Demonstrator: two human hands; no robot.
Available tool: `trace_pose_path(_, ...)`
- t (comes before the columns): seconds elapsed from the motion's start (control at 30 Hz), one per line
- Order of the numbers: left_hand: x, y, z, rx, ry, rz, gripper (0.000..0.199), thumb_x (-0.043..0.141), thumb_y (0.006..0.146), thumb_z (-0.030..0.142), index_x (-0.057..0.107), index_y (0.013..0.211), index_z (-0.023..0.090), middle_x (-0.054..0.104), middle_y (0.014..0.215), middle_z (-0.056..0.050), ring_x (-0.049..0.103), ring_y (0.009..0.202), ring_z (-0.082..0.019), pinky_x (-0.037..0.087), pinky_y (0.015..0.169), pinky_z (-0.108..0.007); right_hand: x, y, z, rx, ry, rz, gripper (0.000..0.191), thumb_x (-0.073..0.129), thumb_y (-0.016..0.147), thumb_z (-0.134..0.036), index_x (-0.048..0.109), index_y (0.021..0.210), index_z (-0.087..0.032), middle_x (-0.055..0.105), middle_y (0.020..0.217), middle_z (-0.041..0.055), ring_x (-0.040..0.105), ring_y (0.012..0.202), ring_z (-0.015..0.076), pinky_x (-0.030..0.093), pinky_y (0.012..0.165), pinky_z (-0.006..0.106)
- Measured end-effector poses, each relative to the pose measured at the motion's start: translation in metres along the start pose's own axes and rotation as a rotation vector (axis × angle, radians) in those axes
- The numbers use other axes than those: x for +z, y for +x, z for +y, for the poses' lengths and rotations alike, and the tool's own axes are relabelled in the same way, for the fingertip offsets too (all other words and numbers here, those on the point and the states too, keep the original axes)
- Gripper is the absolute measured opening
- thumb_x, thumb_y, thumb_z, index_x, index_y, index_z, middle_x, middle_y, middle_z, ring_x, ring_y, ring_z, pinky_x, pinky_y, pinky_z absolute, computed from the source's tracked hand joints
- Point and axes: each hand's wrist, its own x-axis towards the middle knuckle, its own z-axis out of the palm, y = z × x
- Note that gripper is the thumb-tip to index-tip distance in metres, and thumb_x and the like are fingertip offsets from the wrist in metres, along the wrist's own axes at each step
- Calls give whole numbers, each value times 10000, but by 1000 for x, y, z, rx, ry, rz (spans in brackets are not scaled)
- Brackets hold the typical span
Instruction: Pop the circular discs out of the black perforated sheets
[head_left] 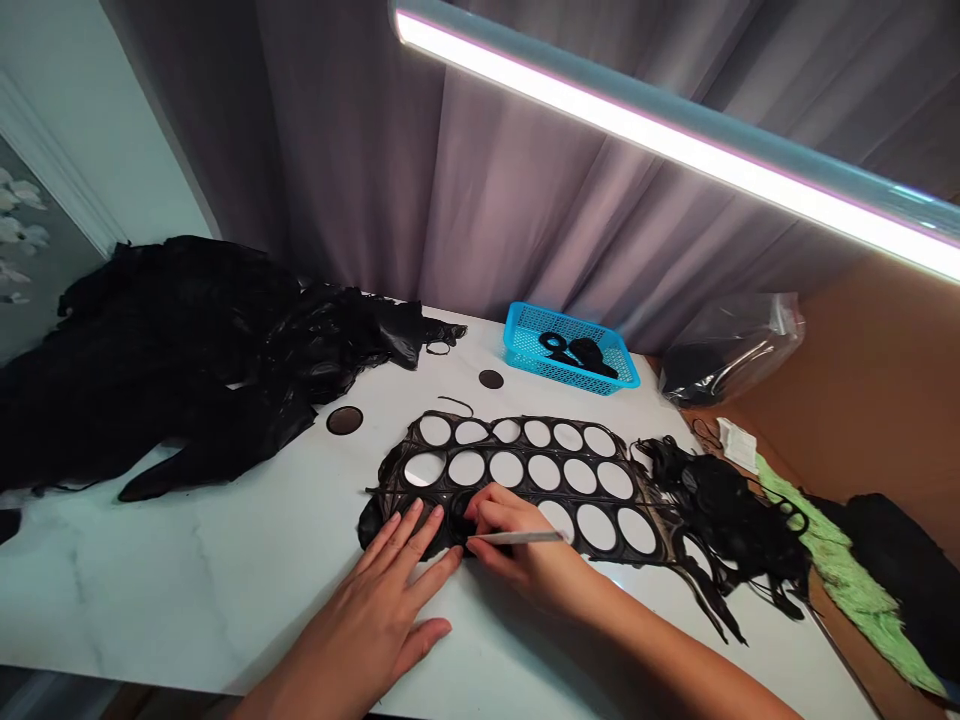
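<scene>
A black sheet (517, 490) with rows of round cut-out holes lies on the white marbled table, its surface showing white through the holes. My left hand (397, 590) rests flat with fingers spread, pressing the sheet's front left part. Close beside it, my right hand (517, 535) is closed around a slim silver-grey tool (525, 537) that looks like tweezers. The right fingertips are down at the sheet's front row, and they hide the tool's tip and what it touches. Two loose dark discs, one (345, 420) larger and one (491, 379) smaller, lie behind the sheet.
A heap of black sheeting (210, 360) covers the table's left. A blue basket (571, 348) holding black pieces stands at the back. Black scraps (727, 510), a green cloth (840, 560) and a clear plastic bag (731, 350) are at right. A lamp tube (660, 130) hangs above.
</scene>
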Motion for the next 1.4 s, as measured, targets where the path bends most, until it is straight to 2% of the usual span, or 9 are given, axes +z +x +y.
trace_pose_path(0.1,-1,0,0,1,10,4,499,585,938,410,511,1408,258,367,1563,-138,407,1389,-362,466,1051,-497,10,-2,3,-103,-242,6,145,544,903,-91,530,821,-209,620,1016,76,577,896,205,489,787,320)
trace_pose_path(0.17,-1,-1,0,-4,2,14,493,579,945,411,507,1411,269,355,1572,-129,397,1395,-361,458,1058,-499,2,2,9,-106,-337,52,137,496,923,-99,542,862,-212,631,1002,83,576,906,219,482,798,331)
trace_pose_path(0.3,-3,1,0,-7,19,3,505,586,943,414,492,1423,291,388,1557,-112,402,1391,-363,469,1050,-498,-50,26,29,123,-370,407,162,419,954,-206,544,851,-210,620,835,59,555,750,207,441,692,317)
trace_pose_path(0.37,-5,1,1,8,48,5,509,596,933,436,505,1411,285,411,1542,-125,426,1374,-370,502,1015,-490,-69,38,32,189,-325,510,146,445,946,-236,542,840,-211,636,821,51,553,708,193,424,673,306)
trace_pose_path(0.47,-5,-4,4,29,92,71,502,595,933,405,511,1406,259,442,1524,-117,463,1357,-342,525,997,-453,-62,51,19,140,-174,383,83,499,922,-215,567,875,-215,665,827,30,571,684,168,420,649,275)
trace_pose_path(0.6,-5,-19,5,-116,166,234,454,560,944,343,550,1363,168,568,1411,-116,554,1278,-288,527,1003,-405,-12,53,-9,24,-67,89,112,524,873,-109,581,876,-205,642,815,23,583,731,159,422,648,249)
trace_pose_path(0.73,-8,-29,4,-176,172,213,425,553,945,341,578,1328,158,629,1329,-110,591,1225,-280,550,961,-399,14,46,-21,-9,56,-70,141,539,861,-67,545,825,-203,605,841,17,561,734,144,426,657,243)
trace_pose_path(0.9,-13,-31,3,-123,204,195,397,540,954,292,578,1331,174,622,1351,-77,569,1254,-262,528,986,-398,13,40,-20,-32,221,-107,218,576,884,-105,470,718,-200,582,998,38,567,843,146,447,737,257)
trace_pose_path(1.4,-12,-33,2,-77,201,202,382,536,948,229,590,1321,173,655,1297,-67,538,1281,-273,467,1048,-427,17,40,-21,-50,209,-96,230,598,883,-88,476,721,-197,545,979,22,545,898,145,453,789,259)
